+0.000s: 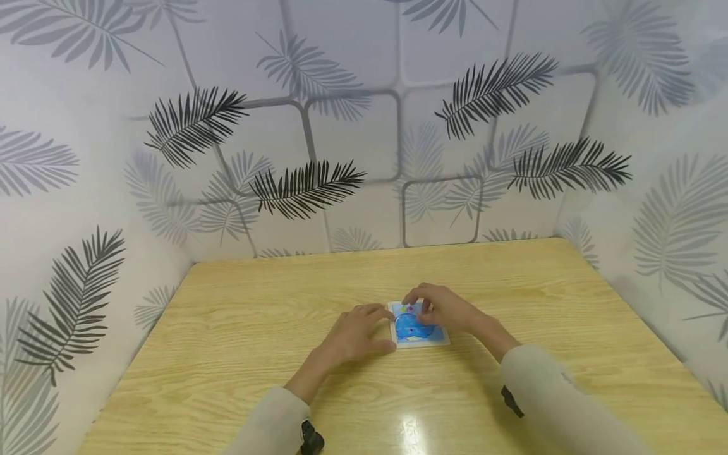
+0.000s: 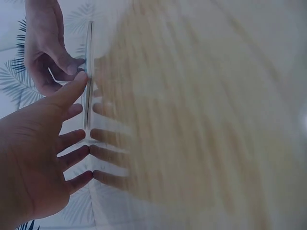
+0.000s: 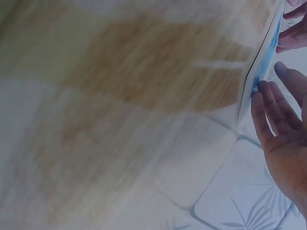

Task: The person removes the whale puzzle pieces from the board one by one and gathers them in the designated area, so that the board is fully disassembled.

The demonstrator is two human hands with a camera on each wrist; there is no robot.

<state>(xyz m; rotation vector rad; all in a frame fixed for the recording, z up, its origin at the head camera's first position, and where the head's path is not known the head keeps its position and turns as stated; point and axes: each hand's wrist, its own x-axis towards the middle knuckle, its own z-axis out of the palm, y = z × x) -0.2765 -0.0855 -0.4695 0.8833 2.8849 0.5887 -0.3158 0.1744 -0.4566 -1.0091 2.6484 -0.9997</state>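
Observation:
A thin square board (image 1: 412,328) with a white border and a blue picture lies flat on the table. At its left edge is my left hand (image 1: 355,335), fingers spread, with the thumb (image 2: 79,81) against the board's side and other fingertips down on the tabletop. Over the board's right part reaches my right hand (image 1: 446,309), its fingertips on the picture. In the right wrist view the fingers (image 3: 271,108) of that hand are loosely bent at the board's surface, and its thumb stands apart from them. The right hand covers part of the picture.
The wood-grain table (image 1: 256,316) extends around the board on all sides. Behind it stands a pale wall (image 1: 352,139) with a leaf pattern, which also runs along both sides. Light sleeves and dark wrist straps (image 1: 310,437) cover the forearms.

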